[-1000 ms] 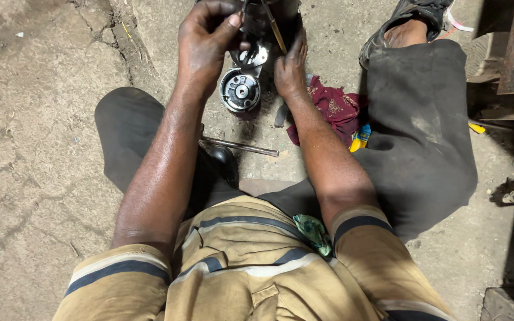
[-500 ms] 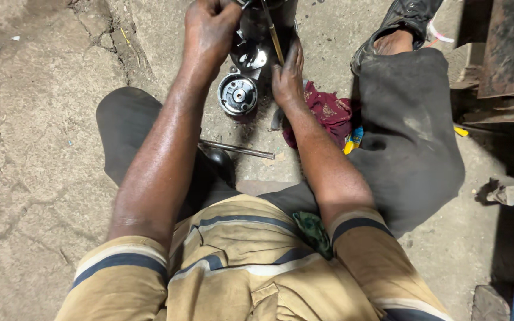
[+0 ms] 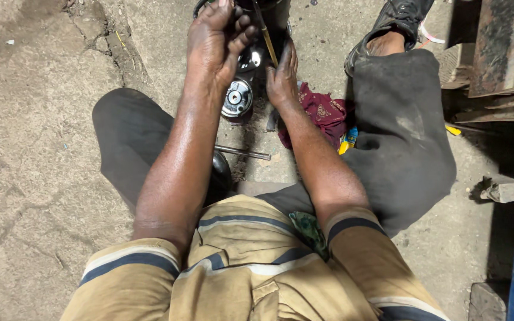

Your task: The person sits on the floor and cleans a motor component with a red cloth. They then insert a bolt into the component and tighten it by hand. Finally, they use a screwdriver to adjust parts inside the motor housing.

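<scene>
Fingers (image 3: 242,32) of the left hand (image 3: 215,41) are curled and bunched over the top of a dark metal mechanical assembly (image 3: 251,59), pressing on it from the left; whether they pinch a part cannot be told, since the contact is hidden under the hand. The right hand (image 3: 282,77) lies flat, its digits close together and pointing far, resting on the right flank of the same assembly. Largest first: cracked concrete floor (image 3: 37,137) carries everything; the person sits on it, dark trouser legs (image 3: 400,131) spread to either side, one black shoe (image 3: 397,21) at far right. The assembly sits between the legs at the far centre, partly cut off by the upper edge of the view. Its near end shows a round pulley-like disc (image 3: 237,98) with a bright hub, facing up, just below the left hand and near the left wrist. A thin yellowish rod (image 3: 266,41) runs near-to-far between the two hands; which hand holds it cannot be told. Long axis of the assembly: near-far, disc at the near end. Left hand is nearer the disc; right hand is beside it, apart. A maroon rag (image 3: 323,113) lies right of the right wrist. A slim metal pin (image 3: 242,152) lies on the floor, nearer to the body, crosswise.
</scene>
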